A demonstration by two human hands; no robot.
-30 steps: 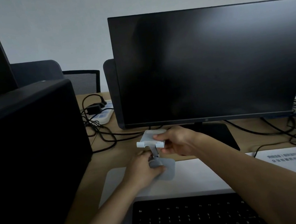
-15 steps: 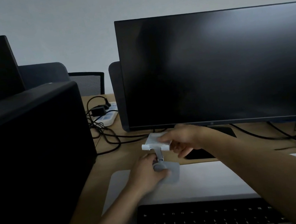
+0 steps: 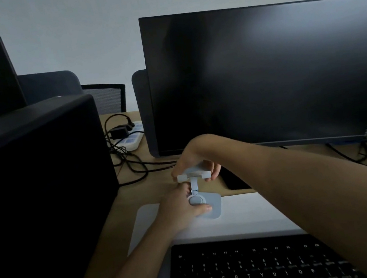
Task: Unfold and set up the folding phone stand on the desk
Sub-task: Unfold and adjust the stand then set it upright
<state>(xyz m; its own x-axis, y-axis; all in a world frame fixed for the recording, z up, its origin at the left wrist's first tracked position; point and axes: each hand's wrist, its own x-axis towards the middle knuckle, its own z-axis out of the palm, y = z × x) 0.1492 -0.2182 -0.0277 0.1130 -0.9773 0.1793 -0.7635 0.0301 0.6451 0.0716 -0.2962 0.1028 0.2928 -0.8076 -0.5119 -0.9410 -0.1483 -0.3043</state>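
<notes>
While the black keyboard with white key legends (image 3: pixel 263 267) fills the bottom centre of the frame, just above it runs a pale grey rectangular desk mat (image 3: pixel 248 210), and on the mat's upper left part sits the small light-grey plastic folding phone stand (image 3: pixel 201 192). Stand base plate rests flat on the mat, centre of frame; short arm is raised about upright from the round hinge; top cradle plate with two white end tabs sits above it. Left hand (image 3: pixel 181 208), lower centre, is curled over the base, thumb pressing by the hinge disc, pinning it down. Right hand (image 3: pixel 193 161), coming in from the right edge, is closed round the cradle plate from above and behind, fingers wrapping its far side. Judgement: mostly done — base down, arm up; left is setting the cradle tilt and letting go of it. Cradle's final angle hard to tell, hand covers part of it. Farther up: tan wooden desk (image 3: pixel 161 185), large dark monitor (image 3: pixel 263 74) at upper right, black computer case (image 3: pixel 35 173) at left, white power strip (image 3: pixel 133 135) with tangled black cables (image 3: pixel 131 163) centre left, mesh office chair (image 3: pixel 107 97) behind.
</notes>
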